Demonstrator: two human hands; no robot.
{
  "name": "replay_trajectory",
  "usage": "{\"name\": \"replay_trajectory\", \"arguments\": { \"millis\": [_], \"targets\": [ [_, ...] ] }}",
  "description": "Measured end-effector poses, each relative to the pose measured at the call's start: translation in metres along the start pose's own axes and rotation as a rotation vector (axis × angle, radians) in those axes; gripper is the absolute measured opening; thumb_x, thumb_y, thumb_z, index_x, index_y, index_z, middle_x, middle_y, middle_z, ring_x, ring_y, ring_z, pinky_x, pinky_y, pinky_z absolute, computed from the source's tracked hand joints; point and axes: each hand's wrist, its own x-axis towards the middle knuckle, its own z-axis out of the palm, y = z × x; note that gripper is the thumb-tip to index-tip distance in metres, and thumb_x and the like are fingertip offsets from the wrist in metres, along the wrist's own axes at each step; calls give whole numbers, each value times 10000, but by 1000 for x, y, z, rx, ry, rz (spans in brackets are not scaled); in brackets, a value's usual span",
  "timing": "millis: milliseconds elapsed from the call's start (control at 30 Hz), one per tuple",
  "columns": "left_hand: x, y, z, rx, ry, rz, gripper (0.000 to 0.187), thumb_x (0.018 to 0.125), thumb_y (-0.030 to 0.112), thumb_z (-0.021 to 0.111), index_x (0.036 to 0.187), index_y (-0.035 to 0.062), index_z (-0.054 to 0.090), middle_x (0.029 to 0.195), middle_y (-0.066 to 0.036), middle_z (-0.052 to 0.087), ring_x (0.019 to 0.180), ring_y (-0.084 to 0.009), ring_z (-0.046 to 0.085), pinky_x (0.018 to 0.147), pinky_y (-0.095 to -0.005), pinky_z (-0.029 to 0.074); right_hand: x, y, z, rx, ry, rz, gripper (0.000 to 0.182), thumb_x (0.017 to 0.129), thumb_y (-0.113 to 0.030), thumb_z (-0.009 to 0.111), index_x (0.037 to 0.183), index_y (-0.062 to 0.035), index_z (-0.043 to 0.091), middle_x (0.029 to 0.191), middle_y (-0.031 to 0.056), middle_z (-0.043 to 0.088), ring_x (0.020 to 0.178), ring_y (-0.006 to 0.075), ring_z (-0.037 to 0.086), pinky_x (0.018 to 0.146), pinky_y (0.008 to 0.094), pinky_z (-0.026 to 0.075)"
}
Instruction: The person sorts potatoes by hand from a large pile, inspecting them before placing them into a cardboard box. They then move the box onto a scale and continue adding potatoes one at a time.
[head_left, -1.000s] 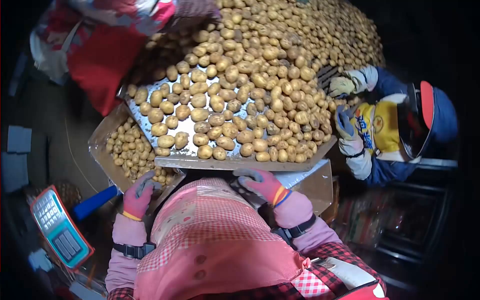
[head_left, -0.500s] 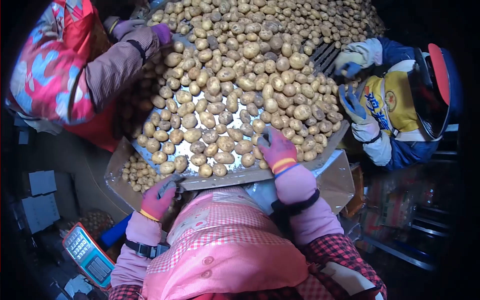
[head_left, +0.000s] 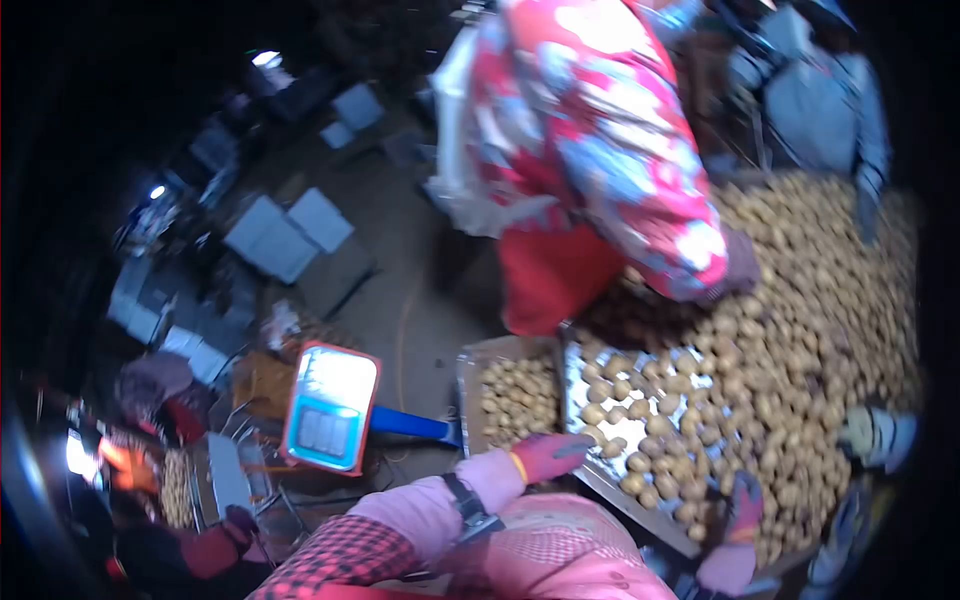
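A sloping metal tray (head_left: 625, 500) carries a big heap of small yellow potatoes (head_left: 790, 340). A cardboard box (head_left: 468, 390) partly filled with potatoes sits beside the tray's left end. My left hand (head_left: 548, 455), in a red glove, lies with its fingers stretched over the box's near edge, by the tray corner. My right hand (head_left: 742, 505), also in a red glove, rests among the potatoes at the tray's near rim. Blur hides whether it grips one.
A person in a red flowered jacket (head_left: 600, 150) leans over the heap from the far side. Another person in grey-blue (head_left: 820, 90) stands at the top right. A co-worker's pale glove (head_left: 870, 435) shows at right. A weighing scale (head_left: 330, 405) and flat grey sheets (head_left: 290, 235) lie to the left.
The view has swung left and turned, bringing the scale and floor into sight. My right hand has moved from the tray's middle toward its near rim. My left hand stays at the box edge.
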Motion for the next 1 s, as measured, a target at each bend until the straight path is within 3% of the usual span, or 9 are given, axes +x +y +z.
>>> {"name": "replay_trajectory", "arguments": {
  "millis": [167,233,333,400,433,533,567,733,1000],
  "targets": [
    [4,-35,23,79,150,244,456,929,339,572,1346,159,529,1022,-71,697,837,-175,665,799,-328,525,-26,-107,118,91,94,370,363,948,-440,480,894,-95,579,683,36,578,543,154,565,456,296,463],
    [-12,10,-2,-115,-139,-167,455,932,342,560,1346,155,528,986,-52,699,803,-166,662,773,-321,529,-34,-128,158,-594,-312,-293,419,952,-420,481,1119,-51,590,866,86,638,648,154,614,531,293,500],
    [-3,-12,3,-34,-141,-164,433,934,384,539,1302,156,552,936,-33,697,788,-168,652,763,-330,521,-34,-113,159,28,-459,141,581,958,-478,505,1322,-26,487,1081,121,643,788,208,647,633,314,519],
    [-3,-21,5,5,-198,-280,446,906,448,542,1205,124,607,1015,-74,691,859,-235,661,800,-377,514,-30,-111,171,109,-323,176,240,913,-330,581,992,-104,570,742,-19,519,619,74,500,490,226,419],
    [-11,-7,-5,221,-112,188,453,887,455,545,1159,103,635,1139,-130,653,973,-303,642,855,-411,505,-24,-108,172,617,-327,511,240,938,-298,554,1028,-82,607,735,-24,520,641,75,506,518,230,402],
    [-13,-14,-3,292,-142,-84,399,924,353,525,1225,107,614,1172,-158,643,1063,-350,617,897,-406,497,-37,-56,109,-560,-258,-102,408,943,-342,558,1224,-49,595,970,87,666,811,149,605,735,291,492],
    [-9,-42,3,220,-115,205,360,927,276,561,1227,86,617,1083,-129,688,976,-275,665,846,-348,523,-46,-54,106,-407,-193,74,306,951,-223,557,1190,-32,585,897,63,629,783,130,588,707,303,492],
    [9,-6,20,-369,-187,-78,322,926,183,602,1224,63,633,991,-17,688,824,-53,608,715,-223,509,-62,-25,72,-461,-217,179,452,925,-359,576,1276,-76,561,1126,148,659,1011,238,640,881,351,490],
    [32,35,18,-152,-224,-139,352,915,177,624,1246,58,617,989,-20,694,794,-55,602,676,-215,494,-27,-17,-100,-808,779,108,858,741,-370,768,1449,-133,347,1349,232,482,1220,355,515,1021,386,427]
  ]
}}
